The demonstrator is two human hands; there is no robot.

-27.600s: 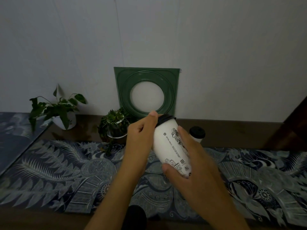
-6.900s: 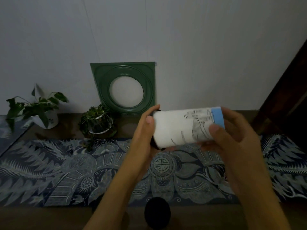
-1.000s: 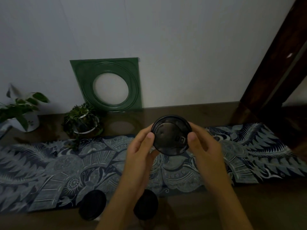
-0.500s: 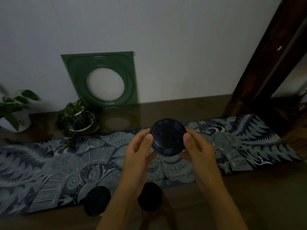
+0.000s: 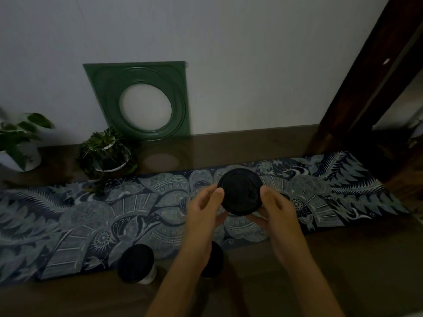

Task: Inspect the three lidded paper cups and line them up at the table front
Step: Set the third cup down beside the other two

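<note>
I hold a paper cup (image 5: 239,191) upright between both hands above the patterned runner, so only its black lid faces me. My left hand (image 5: 202,209) grips its left side and my right hand (image 5: 274,208) its right side. Two more lidded cups stand at the table's front edge: one (image 5: 135,263) to the left with a sliver of white wall showing, the other (image 5: 215,259) partly hidden behind my left forearm.
A blue patterned runner (image 5: 91,216) covers the dark glossy table (image 5: 343,271). A green square frame (image 5: 142,101) leans on the wall, with two potted plants (image 5: 105,152) (image 5: 18,143) to its left. Dark wooden furniture (image 5: 375,88) rises at the right.
The held cup has stayed lid-up between both hands and sunk a little toward the runner. My view tilted further down, showing more of the front edge.
</note>
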